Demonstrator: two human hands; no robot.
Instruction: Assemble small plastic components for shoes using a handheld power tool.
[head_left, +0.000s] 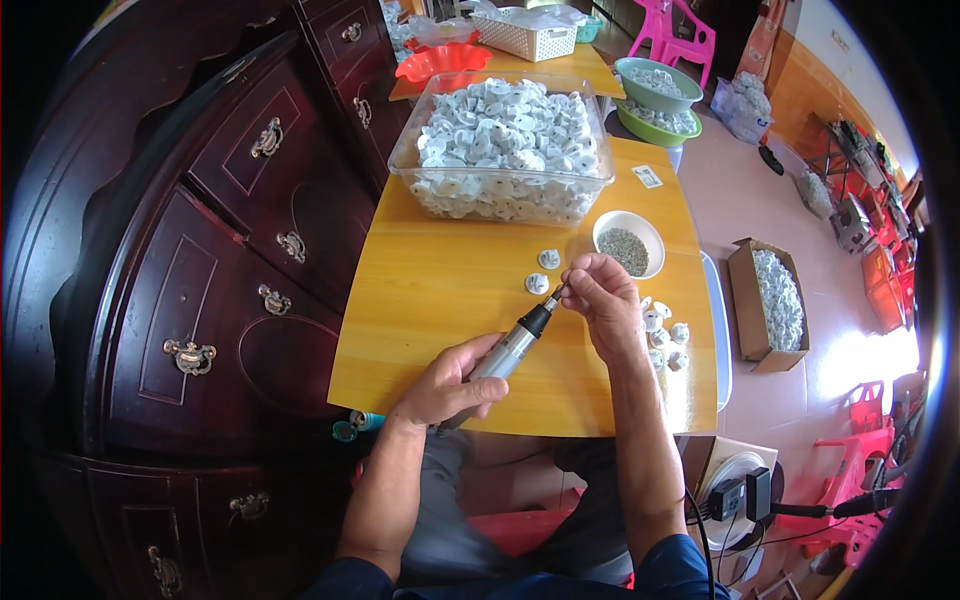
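My left hand [447, 382] grips a pen-shaped power tool [512, 345] with a silver body and black nose, angled up to the right over the yellow table [430, 300]. Its tip meets my right hand [600, 298], whose fingertips pinch something very small at the tool tip; what it is cannot be made out. Two white plastic parts [543, 272] lie on the table just left of the tip. Several more white parts [665, 335] sit to the right of my right wrist.
A clear tub [500, 190] heaped with white parts stands at the far end of the table. A small white bowl [629, 244] of tiny grey pieces sits near my right hand. A dark wooden cabinet [220, 260] lines the left. A cardboard box [770, 305] of white parts rests on the floor at right.
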